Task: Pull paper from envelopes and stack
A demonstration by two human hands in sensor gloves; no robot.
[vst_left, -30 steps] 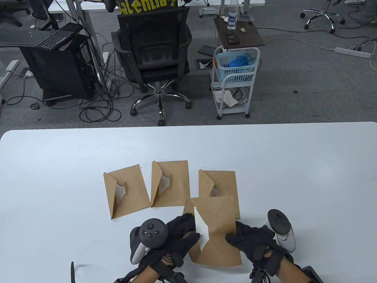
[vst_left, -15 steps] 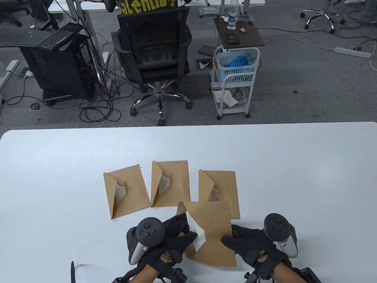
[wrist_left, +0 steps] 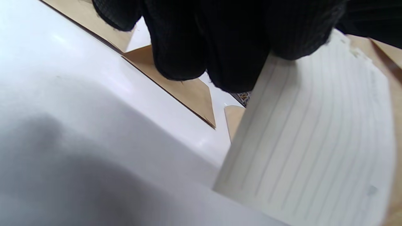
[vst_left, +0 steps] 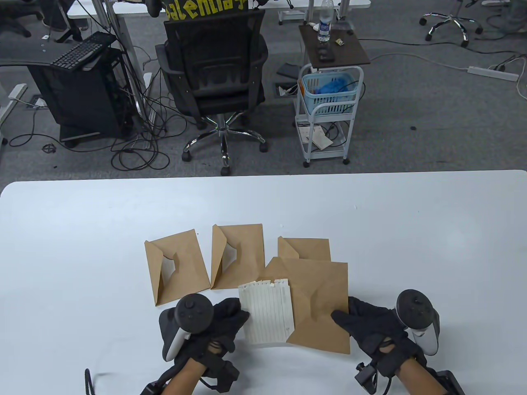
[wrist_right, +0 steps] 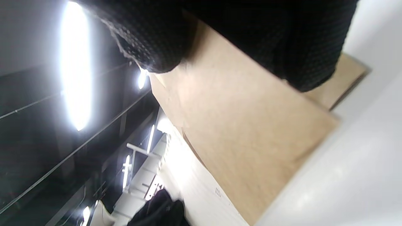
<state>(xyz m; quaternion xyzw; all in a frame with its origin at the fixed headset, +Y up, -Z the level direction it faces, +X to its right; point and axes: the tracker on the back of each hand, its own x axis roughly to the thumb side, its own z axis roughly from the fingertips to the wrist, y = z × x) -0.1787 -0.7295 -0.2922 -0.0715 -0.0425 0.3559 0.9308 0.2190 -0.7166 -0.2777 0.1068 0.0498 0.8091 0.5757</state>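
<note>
Drawn mostly clear of the kraft envelope (vst_left: 319, 304) within a second: lined sheet (vst_left: 267, 314), pinched by left hand (vst_left: 224, 323). Envelope gripped at its edge by right hand (vst_left: 370, 327), above the table (vst_left: 411, 230). Stacking not yet begun.

You're working in an office. Past your white table (vst_left: 82, 214) lies grey carpet, with a black mesh swivel chair (vst_left: 214, 70) pulled up behind it. To the left a keyboard (vst_left: 82, 49) rests on a dark desk above a computer tower (vst_left: 86, 98) and a tangle of cables (vst_left: 140, 152). A small white trolley (vst_left: 327, 119) holds a blue basket and what looks like a water bottle (vst_left: 325, 22).
</note>
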